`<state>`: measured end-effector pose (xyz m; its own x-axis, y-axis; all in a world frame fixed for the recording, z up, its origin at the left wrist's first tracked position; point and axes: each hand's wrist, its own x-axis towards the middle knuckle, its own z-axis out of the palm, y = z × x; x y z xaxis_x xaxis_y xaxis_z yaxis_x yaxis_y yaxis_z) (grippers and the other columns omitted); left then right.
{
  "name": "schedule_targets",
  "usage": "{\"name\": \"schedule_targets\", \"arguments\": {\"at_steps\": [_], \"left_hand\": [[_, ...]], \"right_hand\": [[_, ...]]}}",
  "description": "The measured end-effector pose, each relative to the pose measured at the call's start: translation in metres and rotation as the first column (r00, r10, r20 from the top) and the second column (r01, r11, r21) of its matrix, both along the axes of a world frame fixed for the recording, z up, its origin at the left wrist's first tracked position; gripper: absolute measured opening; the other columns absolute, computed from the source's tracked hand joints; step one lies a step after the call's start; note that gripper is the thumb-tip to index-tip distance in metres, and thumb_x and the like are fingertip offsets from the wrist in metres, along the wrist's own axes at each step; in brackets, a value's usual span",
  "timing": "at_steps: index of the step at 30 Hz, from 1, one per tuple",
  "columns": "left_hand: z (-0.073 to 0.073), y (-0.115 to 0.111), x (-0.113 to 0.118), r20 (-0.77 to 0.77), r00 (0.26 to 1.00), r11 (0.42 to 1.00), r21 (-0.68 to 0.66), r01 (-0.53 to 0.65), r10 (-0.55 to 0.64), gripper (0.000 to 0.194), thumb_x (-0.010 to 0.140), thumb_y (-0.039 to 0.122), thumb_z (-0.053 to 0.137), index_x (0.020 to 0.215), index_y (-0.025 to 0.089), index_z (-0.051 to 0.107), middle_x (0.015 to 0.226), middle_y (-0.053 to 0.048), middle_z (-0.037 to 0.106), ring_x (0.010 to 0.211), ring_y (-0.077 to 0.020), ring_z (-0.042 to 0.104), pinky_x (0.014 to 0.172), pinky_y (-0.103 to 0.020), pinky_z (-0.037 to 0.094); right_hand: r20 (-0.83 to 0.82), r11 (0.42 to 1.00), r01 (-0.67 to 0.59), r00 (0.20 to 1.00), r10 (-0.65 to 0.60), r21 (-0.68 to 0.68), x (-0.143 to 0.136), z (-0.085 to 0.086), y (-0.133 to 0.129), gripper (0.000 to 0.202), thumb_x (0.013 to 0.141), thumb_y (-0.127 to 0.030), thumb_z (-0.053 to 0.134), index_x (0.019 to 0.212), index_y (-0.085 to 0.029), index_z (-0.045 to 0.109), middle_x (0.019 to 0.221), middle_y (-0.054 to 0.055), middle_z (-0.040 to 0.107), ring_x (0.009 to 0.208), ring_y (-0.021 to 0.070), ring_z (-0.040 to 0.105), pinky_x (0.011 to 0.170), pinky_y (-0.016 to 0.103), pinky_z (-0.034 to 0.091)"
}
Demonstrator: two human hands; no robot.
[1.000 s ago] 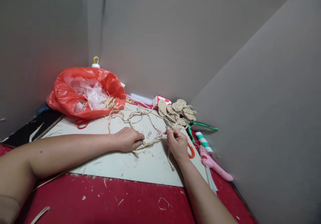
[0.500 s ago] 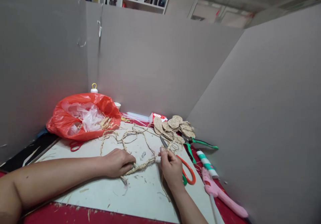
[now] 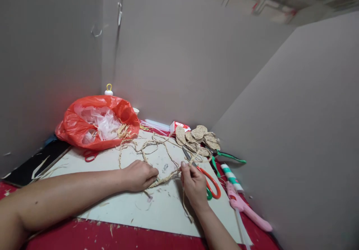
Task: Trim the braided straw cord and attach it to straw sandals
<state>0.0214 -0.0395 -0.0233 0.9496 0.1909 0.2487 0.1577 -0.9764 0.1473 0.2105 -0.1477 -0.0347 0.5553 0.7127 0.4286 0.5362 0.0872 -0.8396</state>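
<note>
A braided straw cord point(image 3: 167, 178) stretches between my two hands just above the white board point(image 3: 120, 209). My left hand point(image 3: 140, 176) is closed on the cord's left end, its fingers curled down near the board. My right hand point(image 3: 194, 184) pinches the cord between thumb and fingers, and a loose strand hangs below it. More of the thin braid lies in loops point(image 3: 143, 149) behind my hands. Scissors with orange and green handles point(image 3: 214, 186) rest beside my right hand, their blades pointing to the back.
A red plastic bag point(image 3: 74, 130) with straw stands at the back left. Flat coiled straw pieces point(image 3: 199, 132) and a red-and-white box point(image 3: 177, 126) lie at the back. Green-handled pliers point(image 3: 231, 157), a striped roll point(image 3: 232, 177) and a pink glue gun point(image 3: 246, 209) line the right. Grey partitions surround the table.
The camera view has tilted down and shifted a little left. Both hands still grip the cord, with little change in their positions on the board.
</note>
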Motion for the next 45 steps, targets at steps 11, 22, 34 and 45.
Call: {"name": "schedule_targets", "arguments": {"at_steps": [11, 22, 34, 45], "left_hand": [[0.001, 0.011, 0.001, -0.032, 0.999, 1.0, -0.001, -0.003, 0.003, 0.015, 0.088, 0.025, 0.04, 0.08, 0.02, 0.052, 0.073, -0.004, 0.065, 0.065, -0.0175, 0.06, 0.057, -0.026, 0.038], [-0.002, 0.01, 0.001, 0.004, 1.0, 1.0, -0.012, -0.008, 0.008, 0.014, 0.087, 0.024, 0.041, 0.079, 0.021, 0.052, 0.074, -0.003, 0.066, 0.066, -0.0171, 0.06, 0.058, -0.026, 0.036], [-0.004, 0.001, 0.001, 0.056, 0.991, 0.992, 0.03, -0.126, 0.124, 0.024, 0.091, 0.031, 0.036, 0.085, 0.02, 0.056, 0.066, -0.004, 0.063, 0.059, -0.015, 0.058, 0.055, -0.024, 0.032], [0.091, 0.057, 0.004, 0.201, 0.863, 0.886, -0.098, -0.454, 0.464, 0.028, 0.086, 0.035, 0.038, 0.07, 0.017, 0.054, 0.054, 0.002, 0.049, 0.051, -0.0115, 0.042, 0.052, -0.022, 0.028]], "right_hand": [[0.128, 0.999, -0.02, 0.992, 0.016, 0.029, 0.007, -0.006, 0.022, 0.036, 0.085, -0.042, 0.05, 0.058, -0.019, 0.047, 0.052, -0.005, 0.037, 0.051, 0.0104, 0.034, 0.05, 0.023, 0.03], [-0.013, 1.0, 0.012, 1.0, -0.012, 0.006, 0.01, -0.01, 0.022, 0.043, 0.082, -0.056, 0.049, 0.058, -0.02, 0.05, 0.045, -0.004, 0.041, 0.046, 0.0119, 0.038, 0.045, 0.025, 0.03], [-0.256, 0.986, 0.043, 0.967, -0.001, 0.159, 0.025, -0.002, 0.018, 0.047, 0.079, -0.064, 0.047, 0.063, -0.02, 0.053, 0.043, -0.006, 0.041, 0.041, 0.0111, 0.038, 0.042, 0.024, 0.031], [-0.565, 0.971, 0.01, 0.815, 0.129, 0.237, 0.03, 0.006, 0.016, 0.045, 0.078, -0.064, 0.048, 0.064, -0.02, 0.049, 0.043, -0.007, 0.037, 0.035, 0.0083, 0.035, 0.034, 0.021, 0.026]]}}
